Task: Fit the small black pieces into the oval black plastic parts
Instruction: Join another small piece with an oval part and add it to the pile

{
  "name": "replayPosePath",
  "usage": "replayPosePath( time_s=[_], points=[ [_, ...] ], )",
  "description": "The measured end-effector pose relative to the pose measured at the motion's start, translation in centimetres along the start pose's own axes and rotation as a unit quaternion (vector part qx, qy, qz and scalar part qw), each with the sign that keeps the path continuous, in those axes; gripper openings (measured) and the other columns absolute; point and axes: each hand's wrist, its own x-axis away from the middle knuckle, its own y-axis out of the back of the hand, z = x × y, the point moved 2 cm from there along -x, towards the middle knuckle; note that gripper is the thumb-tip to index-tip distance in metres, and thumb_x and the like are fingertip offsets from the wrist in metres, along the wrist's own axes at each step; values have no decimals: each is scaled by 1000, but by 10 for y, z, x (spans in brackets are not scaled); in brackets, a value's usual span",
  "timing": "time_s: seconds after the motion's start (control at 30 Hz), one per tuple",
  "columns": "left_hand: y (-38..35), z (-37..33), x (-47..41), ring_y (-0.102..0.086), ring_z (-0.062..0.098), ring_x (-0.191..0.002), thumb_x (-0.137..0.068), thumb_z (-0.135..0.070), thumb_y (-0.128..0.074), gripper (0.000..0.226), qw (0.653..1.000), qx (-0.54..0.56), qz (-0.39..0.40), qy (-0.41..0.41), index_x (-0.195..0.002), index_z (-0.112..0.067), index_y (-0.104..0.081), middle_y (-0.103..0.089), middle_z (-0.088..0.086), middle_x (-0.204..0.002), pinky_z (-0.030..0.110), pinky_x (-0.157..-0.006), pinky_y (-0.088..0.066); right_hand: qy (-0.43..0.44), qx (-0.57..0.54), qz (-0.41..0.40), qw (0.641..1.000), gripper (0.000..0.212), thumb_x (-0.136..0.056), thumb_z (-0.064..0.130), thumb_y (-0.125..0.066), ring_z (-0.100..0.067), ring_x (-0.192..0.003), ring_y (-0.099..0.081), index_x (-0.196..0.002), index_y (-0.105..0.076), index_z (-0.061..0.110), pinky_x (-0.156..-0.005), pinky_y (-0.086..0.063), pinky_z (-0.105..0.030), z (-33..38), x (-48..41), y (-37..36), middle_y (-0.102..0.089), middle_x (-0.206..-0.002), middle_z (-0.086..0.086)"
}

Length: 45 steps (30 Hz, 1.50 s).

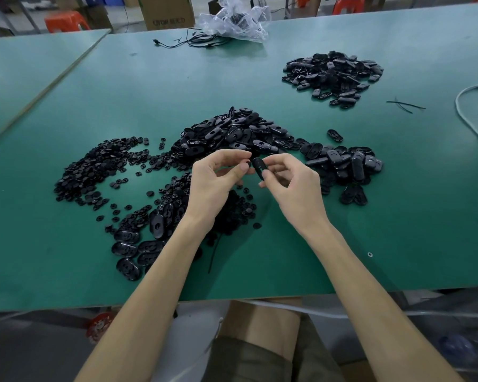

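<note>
The right hand (293, 186) pinches an oval black plastic part (260, 167) above the green worktop (287, 257). The left hand (218, 177), just beside it, pinches a small round black piece (249, 163) at its fingertips. Behind them lies a heap of oval parts (232, 133); to the left, a spread of small pieces (94, 172).

head view | worn on head | faces forward, down | close over green table (342, 244)
</note>
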Motion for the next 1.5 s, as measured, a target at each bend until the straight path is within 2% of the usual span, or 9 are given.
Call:
replayPosePath(
  time_s=[0.2,0.3,0.47,0.63,0.8,0.9,1.1,1.4,1.5],
  points=[
    [1,1,-1,-74,12,-98,-93,-5,-75,16,1000,-7,-10,-4,-108,-10,-77,-79,1,-104,22,-85,-56,2,-1,-1,1000,18,-98,7,-69,-4,-74,-75,-111,-69,19,-76,-55,-14,-1,1,0,-73,-94,5],
    [0,-1,0,-72,11,-96,-92,-6,-77,15,1000,-17,-2,-20,-106,-12,-78,-79,-1,-102,23,-89,-56,13,-12,1,1000,23,-98,8,-68,-6,-76,-76,-115,-67,24,-77,-56,-16,1,2,1,-71,-90,7],
    [-5,-4,1,-74,14,-97,-92,-2,-76,14,997,-46,11,-64,-105,-8,-77,-79,0,-101,27,-91,-58,18,-17,17,1000,21,-97,6,-67,-14,-83,-75,-103,-69,27,-85,-62,-39,1,2,0,-74,-91,7],
    [-3,-3,0,-75,14,-94,-90,-3,-78,14,998,-34,6,-55,-104,-6,-77,-79,1,-98,22,-86,-57,20,-26,18,999,15,-96,11,-72,-13,-86,-74,-100,-71,26,-85,-61,-41,2,2,-1,-75,-93,12],
    [-2,-3,0,-76,20,-96,-89,-3,-80,16,999,-4,9,-35,-104,-5,-77,-79,5,-98,30,-91,-59,8,-21,23,999,10,-97,15,-73,-15,-85,-73,-94,-70,24,-82,-59,-49,1,0,0,-73,-87,10],
    [-3,-3,1,-76,20,-96,-88,-4,-81,17,999,-5,17,-33,-105,-5,-77,-80,4,-98,30,-91,-59,6,-15,21,1000,4,-98,17,-72,-15,-86,-73,-95,-71,20,-81,-59,-46,1,0,0,-73,-89,9],
    [-3,-4,1,-76,21,-99,-89,-4,-80,18,999,4,24,-27,-107,-5,-77,-80,4,-100,31,-93,-59,11,-1,17,1000,4,-99,19,-70,-8,-91,-69,-94,-69,20,-77,-57,-27,0,0,-1,-72,-96,7],
    [0,-4,1,-73,16,-99,-91,3,-74,20,999,-20,-7,-27,-110,-3,-73,-77,8,-104,27,-91,-57,13,14,6,1000,5,-95,17,-69,-6,-88,-66,-91,-69,19,-75,-53,-18,0,0,-2,-71,-95,9],
    [0,-5,2,-69,10,-94,-88,7,-75,25,999,-29,-10,-30,-111,-4,-71,-73,7,-105,25,-89,-56,8,11,6,1000,5,-96,18,-69,-6,-87,-67,-91,-68,20,-74,-53,-19,0,0,-2,-71,-95,8]
  ],
)
